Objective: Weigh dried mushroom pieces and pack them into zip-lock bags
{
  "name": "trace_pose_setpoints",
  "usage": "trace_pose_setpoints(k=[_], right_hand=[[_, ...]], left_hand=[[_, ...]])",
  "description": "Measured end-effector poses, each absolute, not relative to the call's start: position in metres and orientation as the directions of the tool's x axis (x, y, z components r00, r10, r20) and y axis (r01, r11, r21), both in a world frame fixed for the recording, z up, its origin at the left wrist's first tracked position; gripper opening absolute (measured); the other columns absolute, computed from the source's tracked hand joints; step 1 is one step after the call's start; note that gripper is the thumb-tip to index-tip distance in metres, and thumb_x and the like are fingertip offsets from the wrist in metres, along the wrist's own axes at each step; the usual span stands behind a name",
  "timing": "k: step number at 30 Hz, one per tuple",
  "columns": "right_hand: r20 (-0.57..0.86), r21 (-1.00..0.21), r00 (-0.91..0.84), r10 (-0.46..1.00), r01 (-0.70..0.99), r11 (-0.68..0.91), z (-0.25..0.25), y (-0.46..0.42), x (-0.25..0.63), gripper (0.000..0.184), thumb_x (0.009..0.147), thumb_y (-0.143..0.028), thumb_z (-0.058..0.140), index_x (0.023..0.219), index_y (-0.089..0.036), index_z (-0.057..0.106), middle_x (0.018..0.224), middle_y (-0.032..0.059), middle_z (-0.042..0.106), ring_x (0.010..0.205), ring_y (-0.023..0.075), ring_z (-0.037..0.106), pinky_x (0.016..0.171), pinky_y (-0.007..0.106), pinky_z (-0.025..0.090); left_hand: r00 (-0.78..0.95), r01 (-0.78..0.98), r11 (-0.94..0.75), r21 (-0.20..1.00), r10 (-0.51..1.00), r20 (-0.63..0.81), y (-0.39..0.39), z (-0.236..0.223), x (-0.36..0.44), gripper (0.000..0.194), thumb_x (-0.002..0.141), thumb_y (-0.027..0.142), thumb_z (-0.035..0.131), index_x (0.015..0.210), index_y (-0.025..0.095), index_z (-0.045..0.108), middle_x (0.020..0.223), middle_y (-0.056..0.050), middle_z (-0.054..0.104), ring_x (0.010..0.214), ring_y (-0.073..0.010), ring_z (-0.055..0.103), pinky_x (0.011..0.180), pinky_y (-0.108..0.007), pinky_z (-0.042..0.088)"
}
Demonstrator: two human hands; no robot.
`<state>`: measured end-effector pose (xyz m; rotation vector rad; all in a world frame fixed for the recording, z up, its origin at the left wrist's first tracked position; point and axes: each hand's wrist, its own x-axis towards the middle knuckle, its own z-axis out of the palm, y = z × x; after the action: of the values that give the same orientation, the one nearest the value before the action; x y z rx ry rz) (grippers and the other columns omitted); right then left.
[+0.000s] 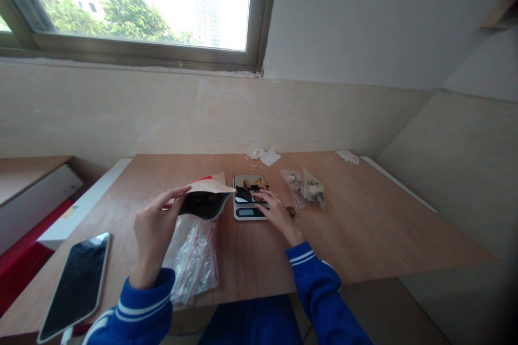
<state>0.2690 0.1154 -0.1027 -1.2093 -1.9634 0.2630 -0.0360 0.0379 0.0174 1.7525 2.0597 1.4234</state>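
Observation:
My left hand (156, 226) holds a brown paper pouch (206, 198) open by its rim, with dark dried pieces showing inside. My right hand (275, 209) rests over the front of a small digital kitchen scale (247, 212), fingers pinched at the dark and tan pieces piled on its platform (249, 187). What the fingers pinch is too small to make out. Both sleeves are blue with white stripes.
Clear zip bags (194, 261) lie under the pouch. Two filled zip bags (307, 188) lie right of the scale, a small dark piece (290, 210) beside my right hand. A phone (76, 283) sits at front left. White paper scraps (265, 155) lie near the wall.

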Motion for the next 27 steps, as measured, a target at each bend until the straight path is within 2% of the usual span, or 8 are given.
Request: trace_pose_setpoints(k=[3, 7, 9, 12, 15, 21, 24, 27], right_hand=[[0.593, -0.553, -0.115, 0.797, 0.662, 0.506, -0.101, 0.101, 0.278, 0.022, 0.092, -0.023, 0.054, 0.109, -0.023, 0.069, 0.108, 0.0079, 0.069, 0.108, 0.024, 0.061, 0.095, 0.04, 0.048], [0.633, -0.546, 0.015, 0.774, 0.718, 0.432, -0.105, 0.078, 0.298, 0.025, 0.095, -0.019, 0.044, 0.102, -0.022, 0.068, 0.099, 0.0071, 0.07, 0.097, 0.0233, 0.062, 0.088, 0.039, 0.049], [0.655, -0.494, 0.041, 0.754, 0.778, 0.387, -0.112, 0.071, 0.307, 0.027, 0.094, -0.019, 0.042, 0.102, -0.021, 0.068, 0.105, 0.0085, 0.07, 0.102, 0.0247, 0.061, 0.093, 0.043, 0.046], [0.66, -0.424, 0.028, 0.751, 0.839, 0.341, -0.127, 0.067, 0.316, 0.028, 0.094, -0.024, 0.044, 0.111, -0.021, 0.066, 0.123, 0.0116, 0.063, 0.117, 0.0276, 0.055, 0.102, 0.049, 0.039], [0.624, -0.419, 0.0, 0.781, 0.844, 0.335, -0.145, 0.071, 0.319, 0.032, 0.091, -0.03, 0.049, 0.119, -0.019, 0.063, 0.134, 0.0144, 0.055, 0.123, 0.0301, 0.05, 0.102, 0.05, 0.04], [0.608, -0.486, 0.013, 0.794, 0.797, 0.359, -0.165, 0.078, 0.324, 0.021, 0.089, -0.022, 0.046, 0.095, -0.019, 0.067, 0.103, 0.0119, 0.065, 0.106, 0.0278, 0.057, 0.094, 0.047, 0.046], [0.617, -0.499, 0.052, 0.786, 0.798, 0.339, -0.162, 0.076, 0.326, 0.019, 0.087, -0.019, 0.047, 0.092, -0.019, 0.066, 0.096, 0.0106, 0.065, 0.1, 0.0271, 0.057, 0.09, 0.044, 0.047], [0.625, -0.504, 0.097, 0.775, 0.808, 0.305, -0.159, 0.074, 0.327, 0.019, 0.088, -0.02, 0.046, 0.092, -0.018, 0.065, 0.094, 0.0108, 0.065, 0.097, 0.027, 0.056, 0.088, 0.042, 0.047]], left_hand=[[-0.351, 0.72, -0.073, 0.691, 0.82, 0.453, 0.038, 0.017, -0.037, 0.028, 0.084, 0.047, 0.059, 0.1, 0.031, 0.077, 0.078, 0.001, 0.075, 0.066, -0.0174, 0.067, 0.06, -0.025, 0.043], [-0.363, 0.722, -0.061, 0.689, 0.814, 0.453, 0.04, 0.017, -0.037, 0.027, 0.083, 0.048, 0.061, 0.101, 0.033, 0.076, 0.078, 0.001, 0.075, 0.067, -0.0176, 0.067, 0.061, -0.025, 0.043], [-0.378, 0.73, -0.052, 0.681, 0.8, 0.466, 0.046, 0.019, -0.036, 0.027, 0.083, 0.048, 0.062, 0.1, 0.034, 0.076, 0.076, 0.001, 0.074, 0.066, -0.0179, 0.066, 0.06, -0.026, 0.042], [-0.401, 0.726, -0.068, 0.685, 0.768, 0.5, 0.063, 0.025, -0.033, 0.026, 0.082, 0.047, 0.063, 0.099, 0.032, 0.076, 0.078, 0.001, 0.074, 0.066, -0.0174, 0.065, 0.06, -0.026, 0.042], [-0.406, 0.692, -0.12, 0.712, 0.751, 0.521, 0.085, 0.033, -0.032, 0.026, 0.082, 0.045, 0.063, 0.097, 0.03, 0.076, 0.083, 0.001, 0.075, 0.069, -0.017, 0.065, 0.063, -0.026, 0.042], [-0.379, 0.672, -0.197, 0.714, 0.737, 0.56, 0.105, 0.038, -0.03, 0.024, 0.083, 0.039, 0.06, 0.097, 0.024, 0.073, 0.088, -0.001, 0.073, 0.08, -0.0192, 0.065, 0.072, -0.028, 0.047], [-0.42, 0.658, -0.236, 0.715, 0.672, 0.61, 0.107, 0.034, -0.031, 0.026, 0.083, 0.038, 0.06, 0.1, 0.02, 0.069, 0.099, -0.005, 0.07, 0.087, -0.0205, 0.064, 0.081, -0.032, 0.049], [-0.435, 0.621, -0.255, 0.741, 0.675, 0.596, 0.113, 0.032, -0.037, 0.029, 0.086, 0.042, 0.055, 0.097, 0.018, 0.066, 0.101, -0.008, 0.067, 0.09, -0.0222, 0.063, 0.085, -0.035, 0.05]])
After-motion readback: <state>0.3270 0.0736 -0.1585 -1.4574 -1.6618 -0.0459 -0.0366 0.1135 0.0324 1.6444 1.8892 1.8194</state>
